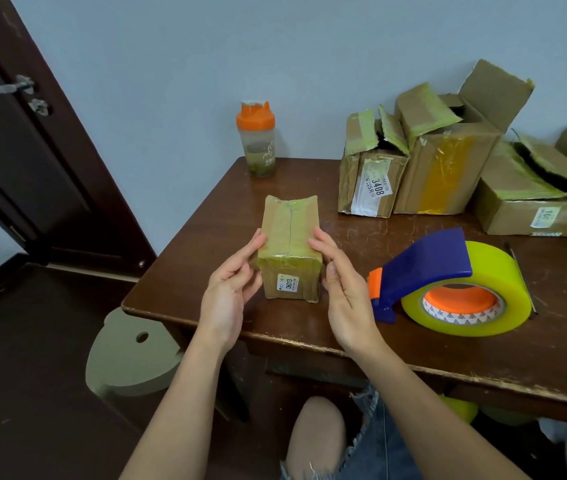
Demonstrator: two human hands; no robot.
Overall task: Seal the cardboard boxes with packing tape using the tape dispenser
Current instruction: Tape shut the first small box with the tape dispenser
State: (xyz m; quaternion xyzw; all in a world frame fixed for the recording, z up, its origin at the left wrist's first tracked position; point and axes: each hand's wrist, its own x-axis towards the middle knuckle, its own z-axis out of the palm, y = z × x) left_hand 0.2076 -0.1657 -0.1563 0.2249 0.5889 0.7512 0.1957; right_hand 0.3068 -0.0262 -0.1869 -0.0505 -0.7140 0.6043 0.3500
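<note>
While both hands flank the small box [289, 247], I read this as a seat-and-check step before or after a tape pass; can't tell which. Left hand [230, 289] has straight, relaxed fingers, tips touching the box's left edge. Right hand [341, 289] is the same on the right edge, fingers loose, nothing pinched. The box stands near the front edge of the tabletop [309, 327], flaps closed, centre seam visible under yellowish tape, label facing me.

To do it well: I'd press the flaps flush, keep the seam square, steady the box with the left hand, and let the right fetch the tape dispenser [448, 282]. It lies on its side just right of the right hand, blue handle up, roll full. Run the tape along the seam and down both ends.

Tabletop is dark scratched wood with a chipped front edge. Three opened boxes [424, 168] sit at the back right, flaps torn up. A shaker bottle [258, 140] stands at the back left corner. Plain pale wall, dark door [15, 140] on the left, dark floor.
</note>
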